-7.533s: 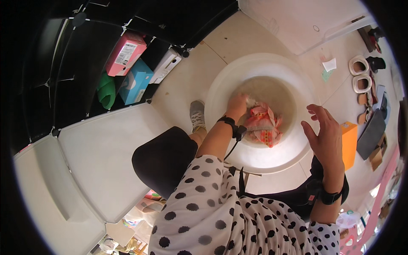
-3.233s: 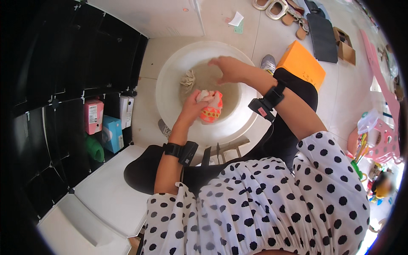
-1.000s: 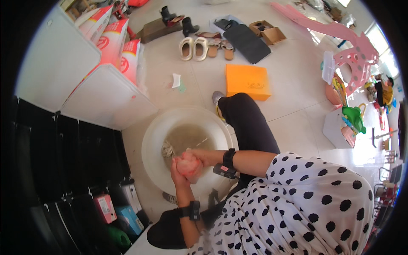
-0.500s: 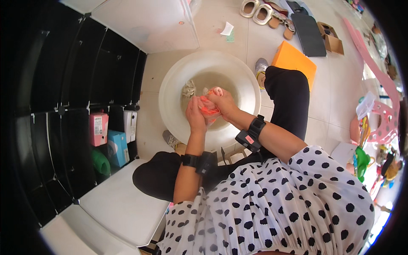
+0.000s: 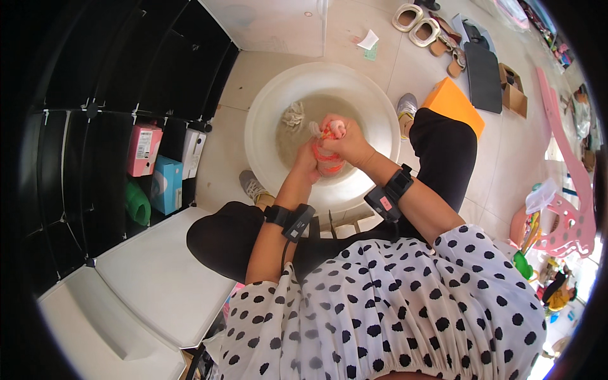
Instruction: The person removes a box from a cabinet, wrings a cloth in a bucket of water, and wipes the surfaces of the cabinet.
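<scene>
A bunched orange-and-white cloth (image 5: 330, 166) is gripped between my two hands above a round white basin (image 5: 258, 136). My left hand (image 5: 307, 161) closes round its lower left side. Higher up, my right hand (image 5: 348, 142) wraps the cloth, and a pale end pokes out by the thumb. Cloudy water (image 5: 286, 142) lies in the basin, with a crumpled whitish cloth (image 5: 293, 115) in it, left of my hands and apart from them. Part of the held cloth is hidden by my fingers.
Black cube shelves (image 5: 76, 164) on the left hold a pink box (image 5: 144, 149) and a blue box (image 5: 166, 183). An orange box (image 5: 453, 104) lies beyond my right knee. Sandals (image 5: 424, 30) stand at the far right. A white panel (image 5: 272, 25) borders the basin's far left.
My hands have shifted on the cloth; it now looks more tightly twisted, with the right hand above the left. The whole view has shifted slightly too.
</scene>
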`<action>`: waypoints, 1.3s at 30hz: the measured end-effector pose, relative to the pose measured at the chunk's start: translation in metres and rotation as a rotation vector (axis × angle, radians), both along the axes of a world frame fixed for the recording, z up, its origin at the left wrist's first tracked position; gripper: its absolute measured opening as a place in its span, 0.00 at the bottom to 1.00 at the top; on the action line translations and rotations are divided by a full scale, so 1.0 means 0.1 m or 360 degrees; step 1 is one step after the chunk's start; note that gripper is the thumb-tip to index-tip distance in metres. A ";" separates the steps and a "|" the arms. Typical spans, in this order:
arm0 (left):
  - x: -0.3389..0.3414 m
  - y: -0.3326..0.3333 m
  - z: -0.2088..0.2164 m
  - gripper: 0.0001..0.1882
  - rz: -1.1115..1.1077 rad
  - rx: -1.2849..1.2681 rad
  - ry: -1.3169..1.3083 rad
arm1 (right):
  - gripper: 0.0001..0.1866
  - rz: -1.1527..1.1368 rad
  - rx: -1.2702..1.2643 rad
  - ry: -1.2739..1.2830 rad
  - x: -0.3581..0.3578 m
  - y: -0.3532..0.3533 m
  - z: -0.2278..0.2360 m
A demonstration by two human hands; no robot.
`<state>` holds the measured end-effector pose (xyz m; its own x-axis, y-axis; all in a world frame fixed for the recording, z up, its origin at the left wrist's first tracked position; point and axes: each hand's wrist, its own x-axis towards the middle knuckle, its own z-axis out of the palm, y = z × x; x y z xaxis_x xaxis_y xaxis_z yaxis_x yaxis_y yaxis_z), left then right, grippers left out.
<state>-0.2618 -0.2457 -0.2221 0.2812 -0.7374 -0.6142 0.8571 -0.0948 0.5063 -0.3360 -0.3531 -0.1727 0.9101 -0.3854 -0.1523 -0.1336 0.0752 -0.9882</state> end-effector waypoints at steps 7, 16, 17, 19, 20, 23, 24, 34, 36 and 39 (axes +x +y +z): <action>-0.10 0.03 0.36 0.35 0.0023 -0.0212 0.0264 | 0.11 -0.0466 0.1213 -0.0417 0.07 -0.15 -0.04; 0.17 0.17 0.08 0.19 0.0263 -0.0303 -0.0171 | 0.28 0.0116 0.0459 -0.0159 0.06 -0.42 -0.12; 0.23 0.20 0.08 0.15 0.0183 -0.0328 -0.0492 | 0.28 0.0131 0.0491 0.0033 0.02 -0.43 -0.10; 0.28 0.21 0.11 0.12 0.0105 -0.0353 -0.0824 | 0.29 0.0149 0.0517 0.0214 -0.02 -0.47 -0.10; 0.27 0.20 0.16 0.10 0.0054 -0.0122 -0.1325 | 0.28 0.0077 0.0704 0.0354 -0.04 -0.48 -0.10; 0.13 0.15 0.52 0.11 -0.0081 0.0137 -0.2280 | 0.27 0.0139 0.1218 0.0392 -0.13 -0.47 -0.01; 0.07 0.14 0.64 0.14 -0.0173 0.0153 -0.2736 | 0.26 0.0276 0.1546 0.0288 -0.15 -0.45 0.03; 0.08 0.13 0.84 0.37 0.0070 -0.0435 -0.3124 | 0.19 -0.0030 0.1548 0.0141 -0.10 -0.20 -0.02; 0.14 0.17 0.61 0.42 0.0232 -0.0321 -0.2554 | 0.16 0.0044 0.1747 -0.0181 -0.04 -0.15 0.05; 0.13 0.16 0.57 0.44 0.0051 -0.0715 -0.1238 | 0.14 0.0123 0.1723 -0.0232 0.04 -0.18 0.08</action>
<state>-0.2489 -0.2296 -0.1653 0.5217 -0.8468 0.1031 0.2553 0.2703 0.9283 -0.3316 -0.3710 -0.1649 0.9629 -0.0534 -0.2646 -0.0623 0.9099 -0.4102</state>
